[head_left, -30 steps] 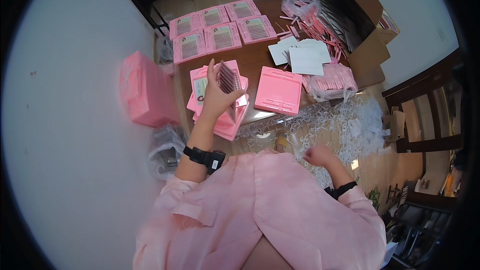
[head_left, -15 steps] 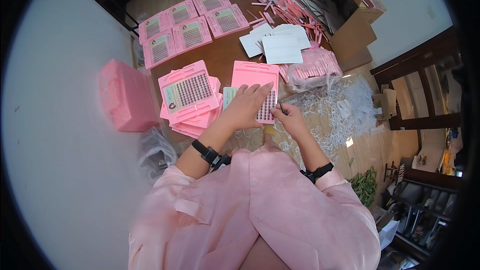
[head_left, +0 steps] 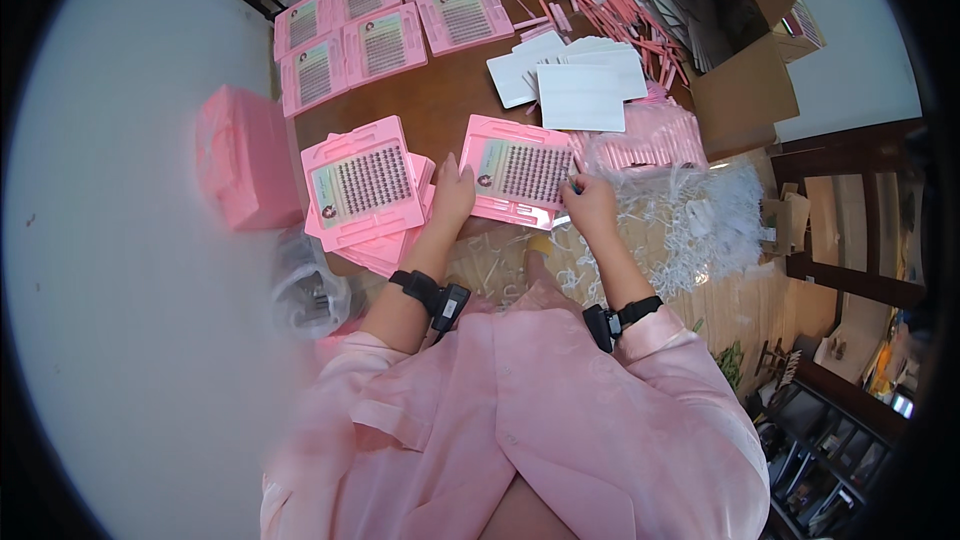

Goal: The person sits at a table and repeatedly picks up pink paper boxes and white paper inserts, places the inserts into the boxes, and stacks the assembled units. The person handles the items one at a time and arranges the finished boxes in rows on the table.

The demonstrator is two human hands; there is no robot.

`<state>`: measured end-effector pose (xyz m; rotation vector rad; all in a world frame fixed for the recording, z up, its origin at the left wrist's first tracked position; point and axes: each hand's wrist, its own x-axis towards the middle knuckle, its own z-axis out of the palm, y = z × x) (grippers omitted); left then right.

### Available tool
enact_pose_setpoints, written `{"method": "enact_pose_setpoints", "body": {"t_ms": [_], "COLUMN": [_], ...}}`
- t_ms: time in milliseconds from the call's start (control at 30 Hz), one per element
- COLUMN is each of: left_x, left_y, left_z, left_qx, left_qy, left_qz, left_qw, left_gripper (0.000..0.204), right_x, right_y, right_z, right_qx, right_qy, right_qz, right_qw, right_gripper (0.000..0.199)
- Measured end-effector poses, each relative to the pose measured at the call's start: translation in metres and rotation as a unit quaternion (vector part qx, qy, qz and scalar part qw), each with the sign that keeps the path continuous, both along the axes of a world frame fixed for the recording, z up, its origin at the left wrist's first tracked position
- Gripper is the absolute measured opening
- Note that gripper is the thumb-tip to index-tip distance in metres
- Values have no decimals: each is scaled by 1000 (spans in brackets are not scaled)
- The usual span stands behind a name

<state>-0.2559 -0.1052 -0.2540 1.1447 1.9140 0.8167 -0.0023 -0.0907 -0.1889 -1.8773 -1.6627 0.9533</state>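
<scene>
In front of me lies a pink plastic tray [head_left: 487, 203], holding a card of false eyelash clusters [head_left: 527, 172]. My left hand [head_left: 455, 197] is closed at its left edge, thumb and fingers together against the rim. At the right edge, my right hand [head_left: 591, 208] is closed around a thin dark tool [head_left: 575, 186], its fingers next to the card's side. The tool's exact kind is mostly hidden by the fingers. Just left of my left hand stands a stack of similar pink trays [head_left: 320, 227], with a filled eyelash tray on top.
Several filled eyelash trays [head_left: 385, 45] lie in rows at the table's far left. White cards [head_left: 582, 98], pink tubes [head_left: 640, 25], a bag of pink sticks [head_left: 650, 143] and an open cardboard box [head_left: 745, 90] occupy the right. White shredded paper [head_left: 690, 215] covers the floor there.
My left hand has moved off the card to the tray's left edge. The card now sits fully visible inside the tray. My right hand stays at the right edge with the tool.
</scene>
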Motion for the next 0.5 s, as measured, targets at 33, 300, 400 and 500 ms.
{"method": "enact_pose_setpoints", "body": {"t_ms": [33, 300, 400, 500], "left_x": [0, 5, 12, 19], "left_y": [0, 0, 0, 7], "left_z": [-4, -4, 5, 22], "left_qx": [-4, 61, 99, 60], "left_qy": [-26, 42, 211, 218], "left_qz": [17, -10, -6, 16], "left_qw": [1000, 997, 972, 974], "left_gripper": [58, 34, 32, 30], "right_x": [-4, -34, -30, -20], "right_y": [0, 11, 11, 13], "right_z": [-3, -20, -27, -36], "right_qx": [15, -52, -60, -69], "right_qy": [4, -142, -177, -169], "right_qz": [0, 55, 64, 77], "right_qw": [1000, 987, 980, 980], "right_gripper": [27, 25, 23, 22]}}
